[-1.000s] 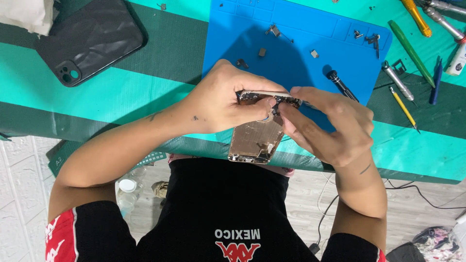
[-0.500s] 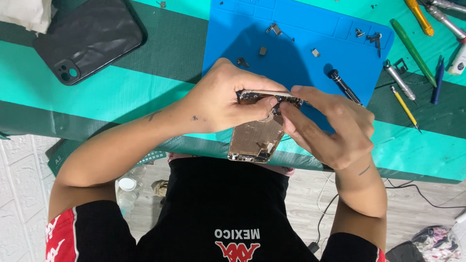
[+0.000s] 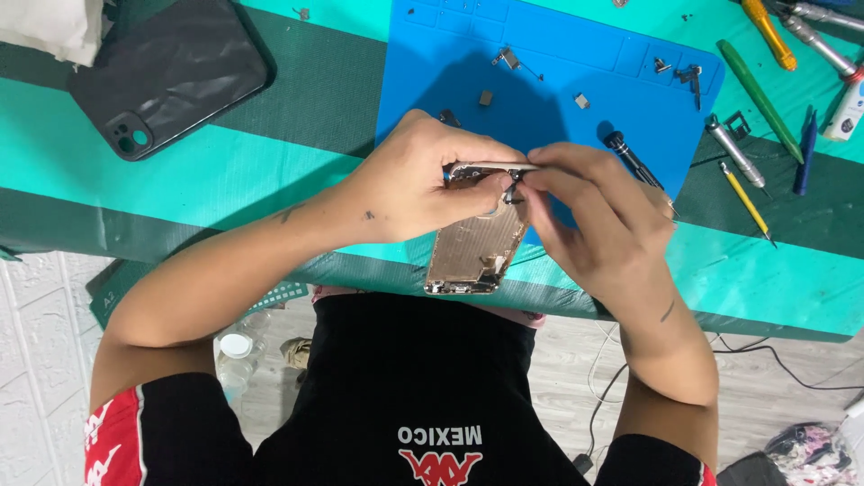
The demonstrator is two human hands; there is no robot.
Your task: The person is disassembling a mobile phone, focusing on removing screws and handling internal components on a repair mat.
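Fingers (image 3: 504, 184) of both hands pinch at the top edge of the gold phone chassis (image 3: 472, 252). My left hand (image 3: 418, 184) clamps the chassis from 9 o'clock, fingers pressed together over its upper end. My right hand (image 3: 598, 216) closes in from 3 o'clock, fingertips nipped on a small dark part (image 3: 513, 191) at that edge; what exactly it is, too small to tell.

Position: chassis is held off the counter (image 3: 225, 175), open side up, lower end hanging past the near edge toward 6 o'clock, just below the blue mat (image 3: 558, 81).

Surroundings: loose screws and brackets (image 3: 508, 58) on the mat at 12 o'clock. Black-handled screwdriver (image 3: 630, 157) just beside my right hand at 2 o'clock. Dark phone back (image 3: 171, 76) well apart at 10 o'clock.

Judgement on technique: keep the left grip steady, pull the part gently and straight, no twisting. Work over the mat, not over the floor (image 3: 558, 360), lest anything drop.
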